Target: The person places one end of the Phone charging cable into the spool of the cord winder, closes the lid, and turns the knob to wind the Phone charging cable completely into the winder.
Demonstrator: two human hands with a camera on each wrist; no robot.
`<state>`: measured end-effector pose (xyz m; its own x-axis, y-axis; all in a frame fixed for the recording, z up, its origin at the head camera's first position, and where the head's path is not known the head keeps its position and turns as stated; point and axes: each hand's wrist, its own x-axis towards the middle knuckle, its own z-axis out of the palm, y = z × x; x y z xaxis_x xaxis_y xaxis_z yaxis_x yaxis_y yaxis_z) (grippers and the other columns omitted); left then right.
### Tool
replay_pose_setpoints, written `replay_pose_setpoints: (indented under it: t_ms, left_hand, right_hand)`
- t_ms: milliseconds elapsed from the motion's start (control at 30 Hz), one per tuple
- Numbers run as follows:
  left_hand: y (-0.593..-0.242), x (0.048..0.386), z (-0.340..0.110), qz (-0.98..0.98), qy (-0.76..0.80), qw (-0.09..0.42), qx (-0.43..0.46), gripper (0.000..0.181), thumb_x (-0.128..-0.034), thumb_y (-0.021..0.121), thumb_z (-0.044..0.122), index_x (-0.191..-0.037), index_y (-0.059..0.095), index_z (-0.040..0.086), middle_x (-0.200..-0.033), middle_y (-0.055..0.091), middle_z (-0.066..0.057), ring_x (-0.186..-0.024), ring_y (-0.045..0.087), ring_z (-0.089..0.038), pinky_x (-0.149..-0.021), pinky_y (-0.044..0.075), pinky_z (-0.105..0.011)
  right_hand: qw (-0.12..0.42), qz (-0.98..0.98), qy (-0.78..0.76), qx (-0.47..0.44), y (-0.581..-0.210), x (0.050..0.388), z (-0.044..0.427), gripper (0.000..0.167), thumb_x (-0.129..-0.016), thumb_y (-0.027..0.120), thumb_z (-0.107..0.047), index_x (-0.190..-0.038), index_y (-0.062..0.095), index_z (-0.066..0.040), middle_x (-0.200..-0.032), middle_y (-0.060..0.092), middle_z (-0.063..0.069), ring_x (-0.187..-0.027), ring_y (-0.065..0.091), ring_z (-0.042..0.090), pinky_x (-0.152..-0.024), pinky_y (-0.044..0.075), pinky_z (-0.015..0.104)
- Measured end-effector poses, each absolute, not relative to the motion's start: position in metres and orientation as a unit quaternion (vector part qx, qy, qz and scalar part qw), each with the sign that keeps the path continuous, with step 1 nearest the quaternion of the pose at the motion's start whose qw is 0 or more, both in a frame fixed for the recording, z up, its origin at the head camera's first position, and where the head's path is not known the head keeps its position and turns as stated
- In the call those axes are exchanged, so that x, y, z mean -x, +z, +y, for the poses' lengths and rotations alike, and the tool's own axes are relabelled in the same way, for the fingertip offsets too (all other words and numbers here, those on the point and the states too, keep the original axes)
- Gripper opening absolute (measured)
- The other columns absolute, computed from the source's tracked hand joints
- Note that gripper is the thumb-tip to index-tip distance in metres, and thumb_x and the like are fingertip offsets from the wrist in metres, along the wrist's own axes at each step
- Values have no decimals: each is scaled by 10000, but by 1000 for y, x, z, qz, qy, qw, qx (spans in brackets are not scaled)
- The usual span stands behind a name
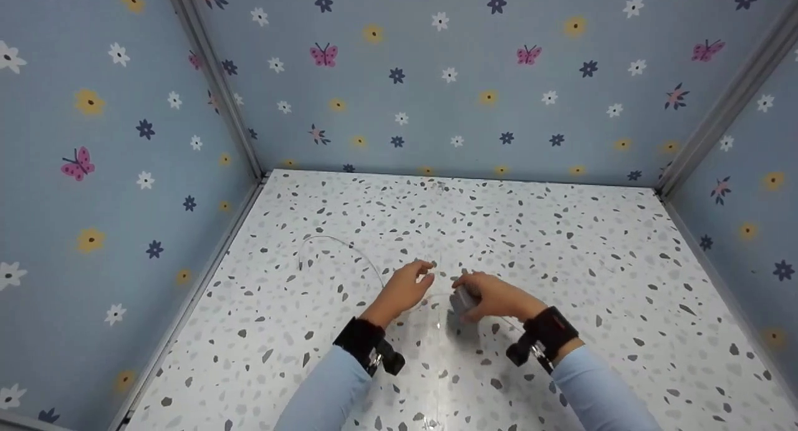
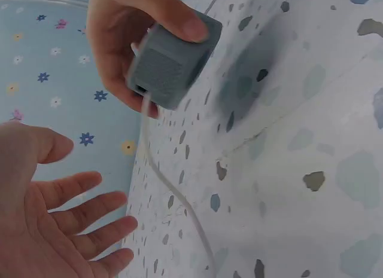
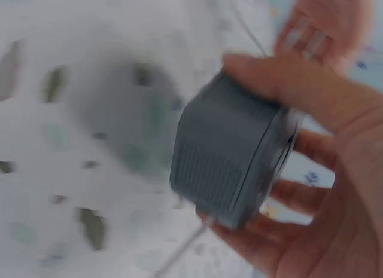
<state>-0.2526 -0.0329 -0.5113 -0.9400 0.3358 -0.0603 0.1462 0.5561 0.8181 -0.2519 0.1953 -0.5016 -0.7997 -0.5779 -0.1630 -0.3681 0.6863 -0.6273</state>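
My right hand (image 1: 502,297) grips a small grey box-shaped device (image 1: 463,300) with ribbed sides, held just above the speckled tabletop. In the right wrist view the thumb lies over one edge of the device (image 3: 221,143), with fingers curled beneath it. A thin pale cable (image 2: 179,191) leaves one end of the device, and another thin line runs off its far side. My left hand (image 1: 405,287) hovers a little to the left, holding nothing. Its fingers (image 2: 90,215) are spread and relaxed in the left wrist view, apart from the device.
A stretch of thin cable (image 1: 336,238) curves across the table left of the left hand and ends in a small dark tip (image 1: 300,264). The white speckled table (image 1: 561,231) is bordered by blue flowered panels (image 1: 436,94) at the back and both sides.
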Motion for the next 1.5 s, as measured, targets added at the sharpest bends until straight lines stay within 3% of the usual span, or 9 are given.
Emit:
replay_pose_setpoints:
  t_ms: [167,367,567,667,800,900,1133,1267,1500]
  left_hand:
    - [-492,256,-33,805,553,109,-185,488,-1028,375,476,-1391,486,169,-1393,534,-83,-1317,471,-247,-1082,381,-454]
    - [-466,254,-14,719,636,110,-259,476,-1027,467,346,-1446,416,125,-1434,492,-105,-1373,413,-235,-1089,385,-424]
    - [-453,253,18,733,622,98,-257,506,-944,631,302,-1407,453,204,-1367,559,-1,-1310,486,-170,-1000,469,-351]
    - [-452,254,31,759,598,64,-250,450,-939,634,277,-1357,518,158,-1304,613,-24,-1224,565,-171,-980,477,-317]
    - [-457,254,43,777,577,18,-253,241,-956,602,198,-1143,686,71,-1050,718,-74,-1012,661,-158,-881,506,-259]
    - [-465,253,46,778,572,9,-260,196,-966,577,173,-1032,737,81,-894,728,-65,-895,664,-121,-808,504,-229]
    - [-490,252,40,773,580,33,-254,243,-977,550,244,-1008,743,101,-970,738,-28,-971,664,-114,-857,501,-259]
    - [-510,253,35,779,572,53,-252,266,-1011,499,256,-977,716,105,-956,730,-27,-906,670,-96,-822,504,-262]
    - [-535,252,27,794,538,97,-267,289,-1034,447,256,-962,694,123,-917,722,-5,-883,670,-85,-881,505,-283]
  right_hand:
    - [147,838,-453,266,-455,257,212,672,-794,807,-246,-1377,488,-152,-1279,539,110,-1049,570,271,-850,509,398]
    - [56,772,-562,292,-408,262,220,647,-813,762,-31,-1387,472,-97,-1367,487,114,-1109,570,262,-901,507,336]
    - [16,735,-602,313,-390,266,216,639,-817,713,65,-1392,450,-29,-1387,478,112,-1109,587,228,-891,505,287]
    - [18,723,-612,320,-389,265,214,641,-817,704,74,-1395,443,-15,-1386,475,106,-1088,590,235,-869,510,298]
    - [20,713,-623,322,-388,263,215,646,-819,696,77,-1403,436,-15,-1398,475,122,-1068,585,236,-851,511,299]
    - [19,705,-633,321,-386,261,218,647,-818,698,80,-1402,438,-14,-1395,478,134,-1066,585,244,-845,519,304]
    - [-8,672,-674,307,-371,253,221,632,-810,700,84,-1386,465,-31,-1372,510,101,-1047,594,256,-803,547,321]
    - [-40,631,-708,315,-355,246,220,608,-805,687,93,-1360,506,-80,-1352,538,92,-1039,598,230,-781,556,313]
    - [-76,592,-722,351,-327,239,216,613,-782,654,129,-1351,512,-50,-1331,561,124,-1017,601,244,-772,566,319]
